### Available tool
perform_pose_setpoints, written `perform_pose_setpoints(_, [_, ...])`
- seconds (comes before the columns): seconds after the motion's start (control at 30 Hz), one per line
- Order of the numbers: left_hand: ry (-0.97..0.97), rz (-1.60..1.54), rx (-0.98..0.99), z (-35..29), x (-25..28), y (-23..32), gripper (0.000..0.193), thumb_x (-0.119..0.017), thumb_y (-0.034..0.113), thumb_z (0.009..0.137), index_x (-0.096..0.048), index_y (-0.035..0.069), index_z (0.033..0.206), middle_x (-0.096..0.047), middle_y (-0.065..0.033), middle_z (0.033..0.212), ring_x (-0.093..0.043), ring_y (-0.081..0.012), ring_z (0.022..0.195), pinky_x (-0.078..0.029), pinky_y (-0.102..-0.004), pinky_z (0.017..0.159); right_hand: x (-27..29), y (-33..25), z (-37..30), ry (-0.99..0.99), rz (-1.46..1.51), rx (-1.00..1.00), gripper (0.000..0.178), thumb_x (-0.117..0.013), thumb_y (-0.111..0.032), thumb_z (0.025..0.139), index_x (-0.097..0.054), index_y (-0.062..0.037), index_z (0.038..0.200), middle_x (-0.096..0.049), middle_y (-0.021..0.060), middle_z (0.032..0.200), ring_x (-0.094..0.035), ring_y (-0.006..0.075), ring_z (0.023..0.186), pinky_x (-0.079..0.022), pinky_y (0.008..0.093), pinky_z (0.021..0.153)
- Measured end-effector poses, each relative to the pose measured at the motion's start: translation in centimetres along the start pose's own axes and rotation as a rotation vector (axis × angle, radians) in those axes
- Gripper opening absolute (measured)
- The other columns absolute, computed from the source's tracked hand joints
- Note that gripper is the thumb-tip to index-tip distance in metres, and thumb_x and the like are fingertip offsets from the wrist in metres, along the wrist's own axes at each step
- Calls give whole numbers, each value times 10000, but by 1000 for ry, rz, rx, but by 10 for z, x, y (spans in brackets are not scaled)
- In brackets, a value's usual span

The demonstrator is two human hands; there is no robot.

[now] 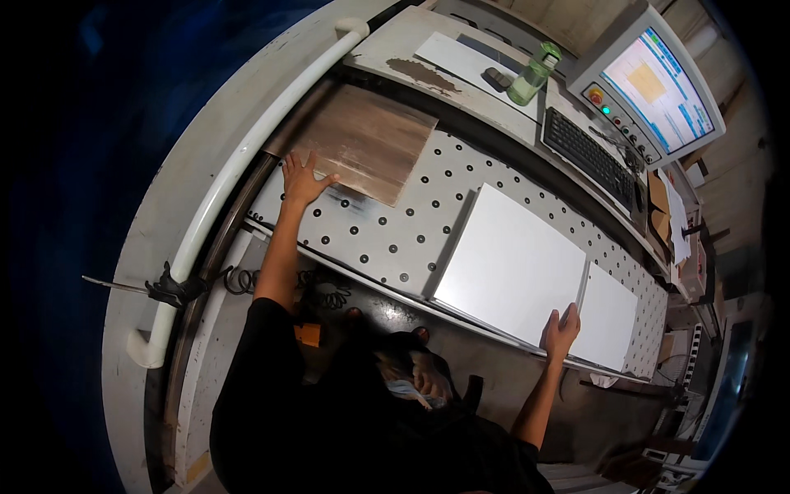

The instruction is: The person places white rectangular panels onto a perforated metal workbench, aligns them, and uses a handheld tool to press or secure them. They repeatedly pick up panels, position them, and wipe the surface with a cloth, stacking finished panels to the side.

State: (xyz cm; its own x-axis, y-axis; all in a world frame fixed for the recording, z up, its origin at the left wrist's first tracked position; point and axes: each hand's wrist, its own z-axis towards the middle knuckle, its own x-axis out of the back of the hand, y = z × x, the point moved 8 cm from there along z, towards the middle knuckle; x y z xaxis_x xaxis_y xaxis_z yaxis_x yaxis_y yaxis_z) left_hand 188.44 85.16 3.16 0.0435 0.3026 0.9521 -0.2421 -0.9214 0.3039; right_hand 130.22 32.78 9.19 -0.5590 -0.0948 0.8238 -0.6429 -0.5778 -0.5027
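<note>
My left hand [303, 183] lies with fingers spread on the near edge of a brown wood-grain board [370, 136] at the left of the worktable. The board rests flat, its far side close to the dark slot under the machine's beam. On the right, my right hand [561, 331] grips the near right corner of a large white panel [512, 259]. That panel seems to lie over at least one more, since a second edge shows along its left side. Beside it, further right, is a smaller white panel [607, 317], a narrow gap between them.
The grey table [393, 249] is dotted with round black nozzles. A white tubular rail [218, 193] bounds the left. Beyond the beam are a green bottle [531, 81], a keyboard [588, 152] and a control screen [658, 86]. A coiled black hose [329, 290] hangs below the table.
</note>
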Motion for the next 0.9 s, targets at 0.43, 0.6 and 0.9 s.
perform_pose_setpoints(0.43, [48,25,-18,19,20,-34,1047,-604,788,825,-370,103,1583,-514,-361,1425,-533,-473,1320,-422,-507,1114,-99,-184,4,25,54,69,569,-747,-254,859,-632,31,1339,-531,354,1384,-477,480,1293,-384,525,1111])
perform_pose_setpoints(0.6, [-123,-503,21,21,48,-30,784,-491,636,993,-493,34,1496,-543,-281,1450,-503,-410,1376,-387,-439,1144,-165,-305,14,-80,124,246,556,-722,-256,852,-629,17,1327,-571,383,1300,-505,530,1251,-411,538,1084])
perform_pose_setpoints(0.9, [90,-78,-275,-49,11,66,789,-545,614,969,-409,113,1563,-228,-361,1610,-175,-506,1519,-96,-630,1220,-235,-406,-118,-510,409,557,622,-723,-253,868,-540,-17,1413,-457,327,1477,-414,511,1376,-315,545,1181])
